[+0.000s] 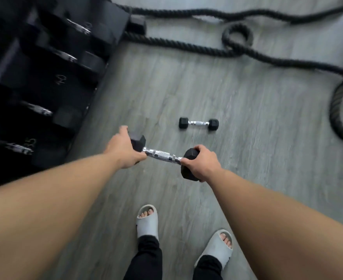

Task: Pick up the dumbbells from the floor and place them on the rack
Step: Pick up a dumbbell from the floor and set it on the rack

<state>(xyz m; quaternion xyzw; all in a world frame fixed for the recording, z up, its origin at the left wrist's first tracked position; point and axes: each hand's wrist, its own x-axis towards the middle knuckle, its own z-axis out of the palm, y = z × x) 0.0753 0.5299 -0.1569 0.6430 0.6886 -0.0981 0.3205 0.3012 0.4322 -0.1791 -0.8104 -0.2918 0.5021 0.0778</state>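
Observation:
I hold a black hex dumbbell with a chrome handle (162, 155) in the air above the floor, roughly level. My left hand (124, 149) grips its left head and my right hand (204, 161) grips its right head. A second, smaller-looking dumbbell (199, 123) lies on the grey floor just beyond, untouched. The black dumbbell rack (45, 81) stands at the left, holding several large dumbbells with chrome handles.
A thick black battle rope (237, 49) snakes and loops across the floor at the top and right. My feet in grey slides (148, 221) stand on the grey wood-look floor (247, 138) below the held dumbbell.

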